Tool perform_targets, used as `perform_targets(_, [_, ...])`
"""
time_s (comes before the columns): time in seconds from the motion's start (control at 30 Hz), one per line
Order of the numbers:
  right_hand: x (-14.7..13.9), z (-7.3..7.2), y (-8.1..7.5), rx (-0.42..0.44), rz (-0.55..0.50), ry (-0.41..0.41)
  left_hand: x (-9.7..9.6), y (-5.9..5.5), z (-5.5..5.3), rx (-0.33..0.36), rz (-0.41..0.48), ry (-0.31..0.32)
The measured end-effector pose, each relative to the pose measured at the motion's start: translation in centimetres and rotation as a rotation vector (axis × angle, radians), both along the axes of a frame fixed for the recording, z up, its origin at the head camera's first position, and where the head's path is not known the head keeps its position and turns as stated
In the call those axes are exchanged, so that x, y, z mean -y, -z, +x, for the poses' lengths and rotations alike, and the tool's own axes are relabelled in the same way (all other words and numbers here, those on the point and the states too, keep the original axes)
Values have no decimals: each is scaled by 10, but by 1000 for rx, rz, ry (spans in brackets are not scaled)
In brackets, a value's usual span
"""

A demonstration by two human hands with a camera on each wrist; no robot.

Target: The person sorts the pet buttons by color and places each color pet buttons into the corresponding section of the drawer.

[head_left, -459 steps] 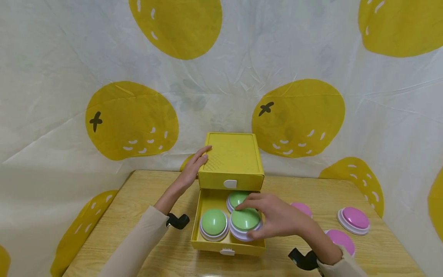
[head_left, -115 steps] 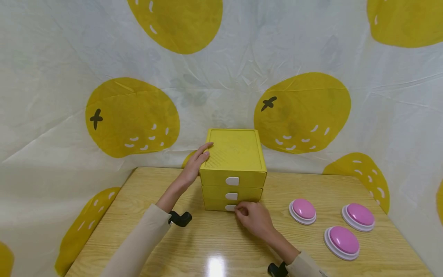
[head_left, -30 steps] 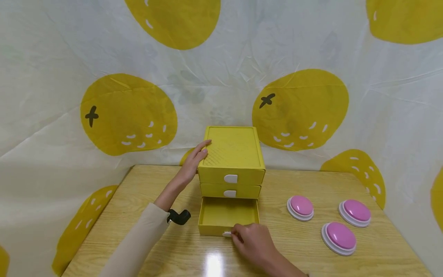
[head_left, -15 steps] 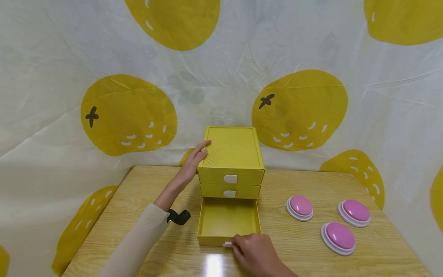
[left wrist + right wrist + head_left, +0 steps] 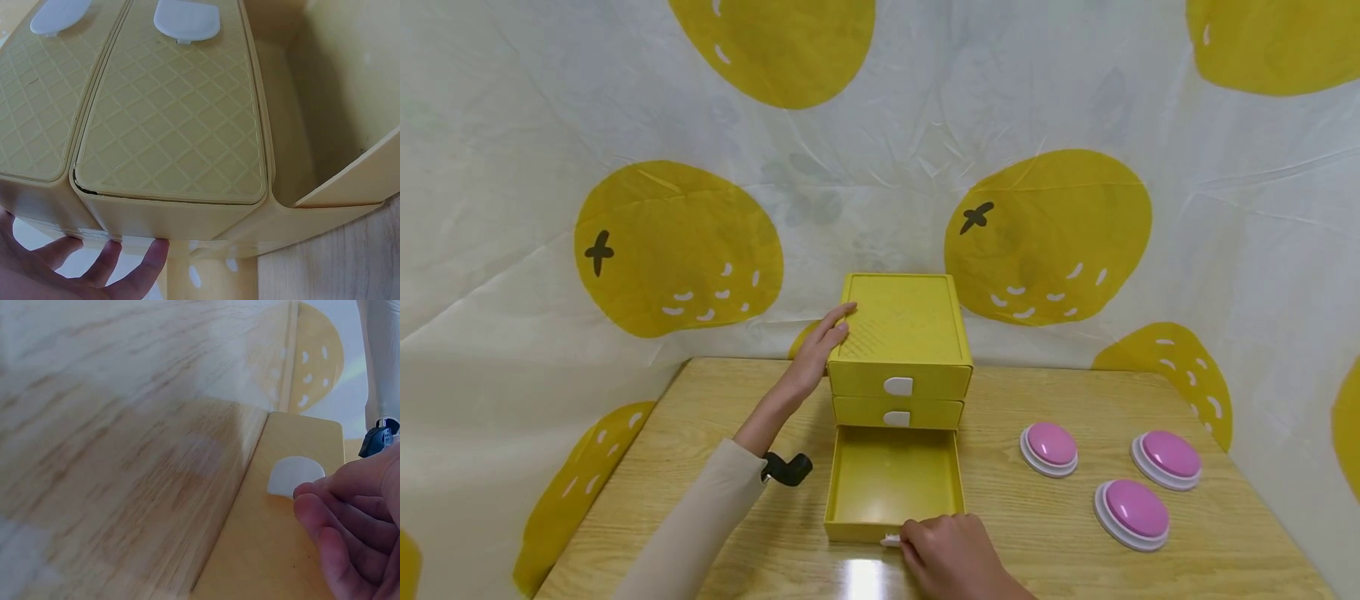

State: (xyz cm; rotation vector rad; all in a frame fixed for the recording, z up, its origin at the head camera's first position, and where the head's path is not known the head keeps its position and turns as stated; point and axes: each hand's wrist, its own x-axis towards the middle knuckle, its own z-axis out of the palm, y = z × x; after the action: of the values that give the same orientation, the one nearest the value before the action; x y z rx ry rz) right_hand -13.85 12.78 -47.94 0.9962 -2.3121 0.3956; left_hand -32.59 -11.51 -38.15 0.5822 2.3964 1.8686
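Note:
A yellow three-drawer box (image 5: 902,321) stands on the table, its bottom drawer (image 5: 897,479) pulled far out with nothing inside. My right hand (image 5: 958,554) pinches that drawer's white handle (image 5: 891,540) between thumb and fingertips; the right wrist view shows the grip on the white tab (image 5: 295,475) close up. My left hand (image 5: 811,358) rests with extended fingers against the box's left side and top edge. In the left wrist view, its fingers (image 5: 147,265) touch the box's side. The upper two drawers, with white handles (image 5: 898,386), are pushed in.
Three pink dome buttons on white bases lie right of the box: a near one (image 5: 1131,515), a left one (image 5: 1048,448) and a far-right one (image 5: 1167,458). A fruit-print curtain (image 5: 865,167) hangs behind the wooden table (image 5: 737,500).
Earlier the middle drawer stood out with green dome buttons in it, one under my right hand; later all drawers were in. Since then my right hand has drawn the bottom drawer toward me.

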Motion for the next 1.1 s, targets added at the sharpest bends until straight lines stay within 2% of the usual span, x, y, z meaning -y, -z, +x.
perform_targets(0.3, [1,0,-4,78,33,16,0,1,-1,10,-5,-8])
perform_targets(0.47, [-1,0,-9,120,3,-18,-1,3,-1,21,5,-15])
perform_targets(0.63, [-6,-6,-17,35,-104,-94,-1,3,-1,18,7,-17])
perform_targets(0.73, [-11,-12,-23,8,-146,-105,-1,3,-2,8,11,-13])
perform_targets(0.97, [-36,-30,-38,51,-182,-10,-1,2,-2,-11,13,2])
perform_targets(1.1, [-59,-47,-42,122,-219,48,-1,2,0,0,9,-1])
